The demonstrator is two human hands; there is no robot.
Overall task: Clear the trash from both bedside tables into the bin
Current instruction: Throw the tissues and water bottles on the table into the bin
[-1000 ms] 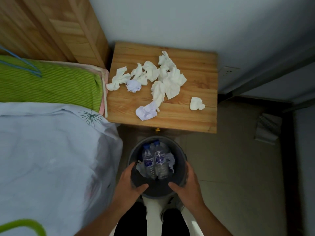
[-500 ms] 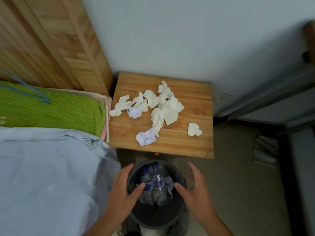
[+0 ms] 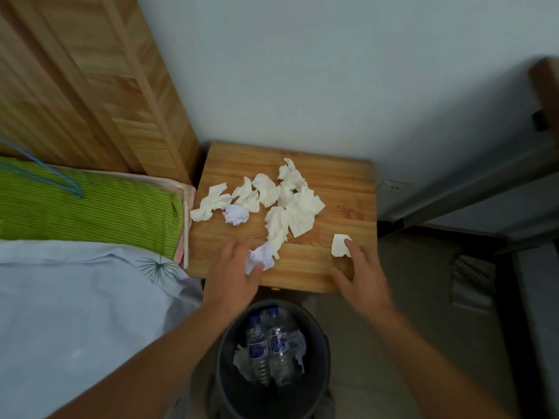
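Wooden bedside worktop point(image 3: 338, 192) seen from above, with the bed point(image 3: 75, 313) at its left and a dark round bin point(image 3: 317, 367) on the floor at its near edge.

Trash on the worktop: a cluster of crumpled white tissues point(image 3: 290, 204) across the far and middle part; a small bluish-white paper ball point(image 3: 236, 214) at the cluster's left; a second crumpled paper wad point(image 3: 260, 257) toward the near edge; one lone tissue point(image 3: 340, 245) at the near right, apart from the rest.

The left hand point(image 3: 233, 278) lies over the near edge, its fingers point(image 3: 239, 249) spread and loosely bent around the paper wad, the thumb touching it; no closed pinch is visible. The right hand point(image 3: 364, 276) reaches for the lone tissue, fingers extended, one fingertip point(image 3: 351, 244) at its edge; it holds nothing yet.

Handling, as a judgement: all pieces look very light, soft and compressible, neither fragile nor slippery. Any point serves for a grip; closing the whole hand over a piece, or raking several together, should work better than a fingertip pinch. Loose pieces may drift or drop if carried openly.

Container: the bin already holds two clear plastic bottles point(image 3: 269, 349) with blue labels, lying side by side, with scraps of paper around them. Much room appears to remain.
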